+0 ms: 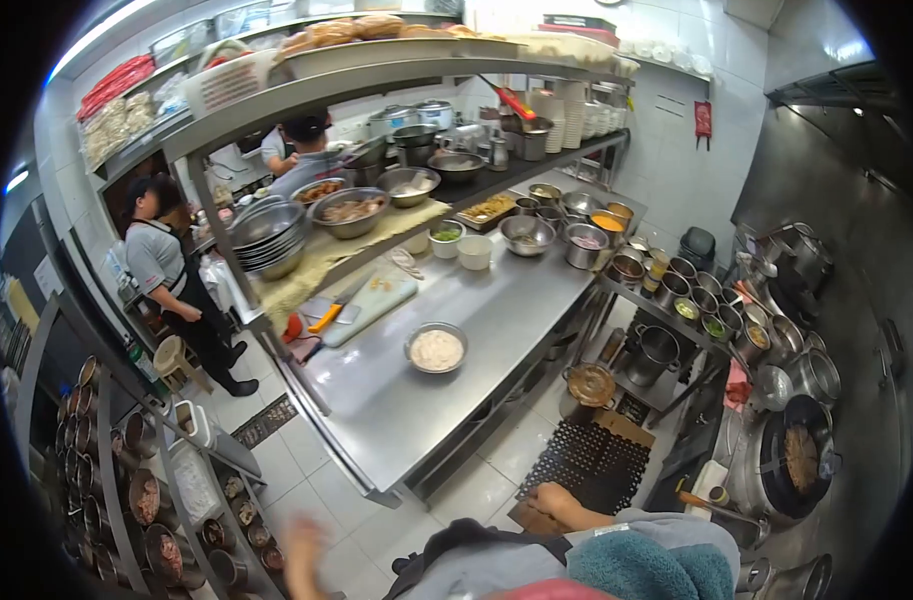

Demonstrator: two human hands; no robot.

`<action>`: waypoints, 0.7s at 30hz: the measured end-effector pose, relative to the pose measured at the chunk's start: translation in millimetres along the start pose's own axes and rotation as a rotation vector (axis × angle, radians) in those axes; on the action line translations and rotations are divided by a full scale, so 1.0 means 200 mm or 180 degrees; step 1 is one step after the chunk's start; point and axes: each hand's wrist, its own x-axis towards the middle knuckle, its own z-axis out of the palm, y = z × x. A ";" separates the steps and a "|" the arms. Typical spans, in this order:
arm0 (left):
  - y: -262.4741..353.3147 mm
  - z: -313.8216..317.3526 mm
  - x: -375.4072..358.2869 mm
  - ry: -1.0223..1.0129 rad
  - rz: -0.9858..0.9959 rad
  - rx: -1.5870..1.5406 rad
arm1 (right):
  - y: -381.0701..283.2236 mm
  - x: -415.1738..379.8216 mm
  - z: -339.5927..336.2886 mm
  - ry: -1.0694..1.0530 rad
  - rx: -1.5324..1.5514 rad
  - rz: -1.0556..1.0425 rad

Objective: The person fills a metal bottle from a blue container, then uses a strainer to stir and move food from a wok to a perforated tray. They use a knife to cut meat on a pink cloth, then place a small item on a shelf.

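Note:
My left hand (304, 545) hangs low at the left of my body, over the tiled floor, smeared by motion so its fingers cannot be made out. In front of my waist is my right hand (548, 500), fingers curled in, with no object showing in it; it hangs over the floor mat. Neither hand touches the steel table. A metal bowl (436, 368) of pale, minced-looking food sits on the table ahead. Behind it lies a green-white cutting board (371, 312) with an orange-handled knife (328, 318).
The steel table (376, 430) has a near corner close to me. A wok (798, 455) with food and several pots stand at the right. Racks of containers (146, 500) line the left. A perforated black mat (586, 465) covers the floor. A co-worker (166, 270) stands at the left.

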 end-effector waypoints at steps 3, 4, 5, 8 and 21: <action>-0.07 0.75 -0.03 -0.2839 -0.0675 0.2421 | 0.41 -0.05 0.01 0.0014 -0.0176 0.0463; 0.08 0.89 -0.10 -0.2567 -0.0543 0.2121 | 0.55 -0.04 0.01 0.0199 -0.0446 0.0502; 0.02 0.98 -0.06 -0.2431 -0.0165 0.1837 | 0.62 -0.06 -0.02 0.0216 -0.0414 0.0538; 0.06 1.24 0.01 -0.2448 0.0328 0.1579 | 0.87 -0.21 -0.08 0.0409 -0.0238 0.1043; 0.71 2.54 0.29 -0.3844 0.1420 0.2992 | 1.18 -0.59 0.03 0.1054 0.1134 0.2139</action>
